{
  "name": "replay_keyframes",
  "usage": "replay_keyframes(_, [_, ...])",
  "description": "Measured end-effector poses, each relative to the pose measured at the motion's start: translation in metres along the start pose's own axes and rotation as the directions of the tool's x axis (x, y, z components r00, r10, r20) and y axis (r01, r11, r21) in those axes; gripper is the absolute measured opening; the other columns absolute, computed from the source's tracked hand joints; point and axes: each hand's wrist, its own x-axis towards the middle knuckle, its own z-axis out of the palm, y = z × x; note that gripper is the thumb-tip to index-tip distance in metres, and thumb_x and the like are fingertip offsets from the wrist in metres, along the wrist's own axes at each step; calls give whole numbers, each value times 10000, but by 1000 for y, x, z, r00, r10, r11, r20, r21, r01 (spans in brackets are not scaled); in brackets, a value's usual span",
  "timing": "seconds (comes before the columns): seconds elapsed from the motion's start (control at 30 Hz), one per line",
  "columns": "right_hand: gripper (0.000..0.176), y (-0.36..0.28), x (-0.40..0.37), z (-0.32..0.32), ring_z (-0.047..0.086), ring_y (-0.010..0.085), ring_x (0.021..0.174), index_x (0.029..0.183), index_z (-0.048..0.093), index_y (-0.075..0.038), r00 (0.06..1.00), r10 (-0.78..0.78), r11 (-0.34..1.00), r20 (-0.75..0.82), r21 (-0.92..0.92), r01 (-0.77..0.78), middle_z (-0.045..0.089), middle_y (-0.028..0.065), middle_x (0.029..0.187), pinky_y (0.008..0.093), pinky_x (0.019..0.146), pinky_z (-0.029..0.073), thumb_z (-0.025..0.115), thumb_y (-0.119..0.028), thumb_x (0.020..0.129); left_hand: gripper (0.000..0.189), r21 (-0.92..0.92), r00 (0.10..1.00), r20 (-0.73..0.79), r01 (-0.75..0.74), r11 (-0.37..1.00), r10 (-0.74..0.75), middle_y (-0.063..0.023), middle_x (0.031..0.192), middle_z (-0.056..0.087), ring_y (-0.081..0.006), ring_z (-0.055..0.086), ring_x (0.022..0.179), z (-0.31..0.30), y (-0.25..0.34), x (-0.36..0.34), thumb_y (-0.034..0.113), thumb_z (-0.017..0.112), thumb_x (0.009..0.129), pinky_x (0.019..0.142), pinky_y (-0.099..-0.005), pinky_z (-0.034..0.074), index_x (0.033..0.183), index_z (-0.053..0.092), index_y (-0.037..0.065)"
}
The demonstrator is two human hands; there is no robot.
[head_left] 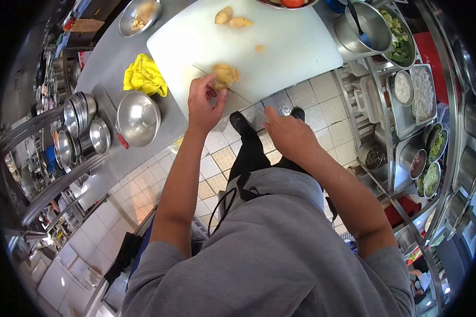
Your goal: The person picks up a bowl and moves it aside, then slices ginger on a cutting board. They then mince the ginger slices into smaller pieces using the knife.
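On the white cutting board (291, 63) lies a small pile of thin yellow slices (226, 72), which look like ginger. My left hand (203, 103) rests at the near side of this pile, its fingers curled and pressing on the ginger. My right hand (291, 134) is closed around the handle of a kitchen knife (241, 98), whose thin blade reaches left to the slices and my left fingertips. The handle is mostly hidden in my fist. Two larger ginger pieces (223, 15) lie at the board's far side, and a single small slice (259, 48) lies nearer.
A yellow cloth (145, 75) and a steel bowl (138, 118) sit left of the board. Another bowl (139, 18) with pale bits stands at the back left. A steel pot (363, 29) is at the right, above a rack (384, 124) of food containers. Stacked bowls (79, 113) stand far left.
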Motion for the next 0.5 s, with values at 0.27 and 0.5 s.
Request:
replay_keyframes(0.27, [215, 0, -63, -21, 671, 385, 644, 1117, 437, -59, 997, 48, 999, -55, 6, -47, 626, 189, 698, 473, 539, 536, 512, -234, 1018, 156, 15, 988, -70, -134, 991, 135, -118, 1020, 604, -193, 639, 859, 6, -9, -13, 16, 695, 881, 738, -300, 545, 1036, 676, 29])
replay_keyframes(0.5, [357, -10, -101, -26, 661, 332, 600, 1332, 436, -61, 999, 27, 998, -24, -60, -29, 598, 150, 722, 444, 503, 519, 497, -235, 1026, 167, 28, 991, -69, -113, 993, 115, -118, 1020, 641, -272, 638, 939, 4, -14, -15, 23, 717, 842, 830, -352, 519, 1004, 683, 43])
